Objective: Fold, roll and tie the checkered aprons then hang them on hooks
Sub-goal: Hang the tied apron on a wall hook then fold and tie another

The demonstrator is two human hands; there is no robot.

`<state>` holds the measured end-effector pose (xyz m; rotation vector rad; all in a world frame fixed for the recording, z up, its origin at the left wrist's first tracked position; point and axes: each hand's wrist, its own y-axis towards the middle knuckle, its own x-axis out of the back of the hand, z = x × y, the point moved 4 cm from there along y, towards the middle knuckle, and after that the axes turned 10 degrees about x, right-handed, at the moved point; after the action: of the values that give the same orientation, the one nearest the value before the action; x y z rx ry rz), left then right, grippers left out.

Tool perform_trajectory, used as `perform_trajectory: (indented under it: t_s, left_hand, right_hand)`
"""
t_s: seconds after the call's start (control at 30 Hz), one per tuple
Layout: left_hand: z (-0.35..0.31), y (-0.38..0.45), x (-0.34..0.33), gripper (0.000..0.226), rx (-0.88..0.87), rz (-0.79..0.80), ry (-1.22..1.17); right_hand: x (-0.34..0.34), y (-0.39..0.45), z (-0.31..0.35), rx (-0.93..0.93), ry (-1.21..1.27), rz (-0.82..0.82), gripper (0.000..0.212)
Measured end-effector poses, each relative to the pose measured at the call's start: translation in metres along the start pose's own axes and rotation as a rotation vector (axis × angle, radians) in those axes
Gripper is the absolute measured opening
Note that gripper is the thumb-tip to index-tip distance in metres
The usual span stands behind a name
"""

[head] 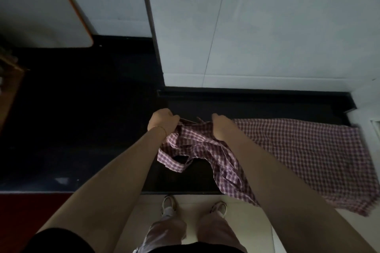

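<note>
Dark polished stone worktop (86, 121) carries a pink-and-maroon checkered cloth apron (298, 150) draped over its front edge, its bunched top end gripped by left hand (163, 120) and right hand (221, 127).

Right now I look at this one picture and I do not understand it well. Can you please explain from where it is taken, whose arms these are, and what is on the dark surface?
There is no machine here. A person wears a camera on the head, so this single picture looks forward and down along their own two bare arms to their shoes on the pale floor.

In front stands a dark counter against a white wall. On it lies a checkered apron, pink and dark red; its right part lies spread out and hangs over the front edge, its left part is bunched up.

The left hand, with a thin bracelet on the wrist, and the right hand both grip the bunched cloth near the apron's straps. A loop of strap hangs below the left hand. The apron is not yet folded or rolled.
</note>
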<state>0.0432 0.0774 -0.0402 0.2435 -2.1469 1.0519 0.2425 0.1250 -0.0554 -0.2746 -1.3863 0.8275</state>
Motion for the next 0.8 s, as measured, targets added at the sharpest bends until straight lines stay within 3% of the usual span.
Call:
perform_trajectory:
  t_s: [0.1, 0.17, 0.27, 0.3, 0.37, 0.43, 0.5, 0.6, 0.73, 0.8]
  left_hand:
    - [0.024, 0.004, 0.020, 0.025, 0.083, -0.142, 0.026]
    - [0.051, 0.006, 0.038, 0.030, 0.204, -0.240, 0.063]
    - [0.095, 0.009, 0.060, 0.035, 0.381, -0.323, 0.395]
    - [0.099, 0.010, 0.062, 0.039, 0.382, -0.354, 0.512]
    - [0.089, 0.010, 0.059, 0.045, 0.225, -0.419, 0.520]
    - [0.063, 0.010, 0.044, 0.045, -0.046, -0.312, 0.353]
    - [0.039, 0.005, 0.024, 0.045, -0.199, -0.088, 0.206]
    - [0.035, -0.002, -0.003, 0.046, -0.251, 0.097, 0.368]
    - [0.059, 0.005, -0.012, 0.022, -0.214, 0.152, 0.479]
    - [0.067, 0.007, -0.008, 0.023, -0.181, 0.285, 0.528]
  right_hand:
    - [-0.003, -0.005, -0.022, -0.137, -0.061, 0.016, 0.028]
    - [0.000, -0.013, -0.044, -0.235, -0.098, -0.059, 0.025]
    - [0.013, -0.021, -0.058, -0.308, -0.153, -0.151, 0.026]
    - [0.017, -0.020, -0.054, -0.276, -0.138, -0.182, 0.024]
    - [0.020, -0.012, -0.035, -0.137, -0.072, -0.250, 0.019]
    - [0.019, -0.006, -0.008, 0.009, 0.032, -0.287, 0.018]
    - [0.014, -0.001, 0.017, 0.105, 0.136, -0.257, 0.033]
    - [0.005, 0.002, 0.036, 0.132, 0.135, -0.131, 0.065]
    - [-0.004, 0.003, 0.031, 0.016, -0.061, -0.008, 0.024]
    - [0.003, 0.001, 0.027, -0.058, -0.036, -0.171, 0.017]
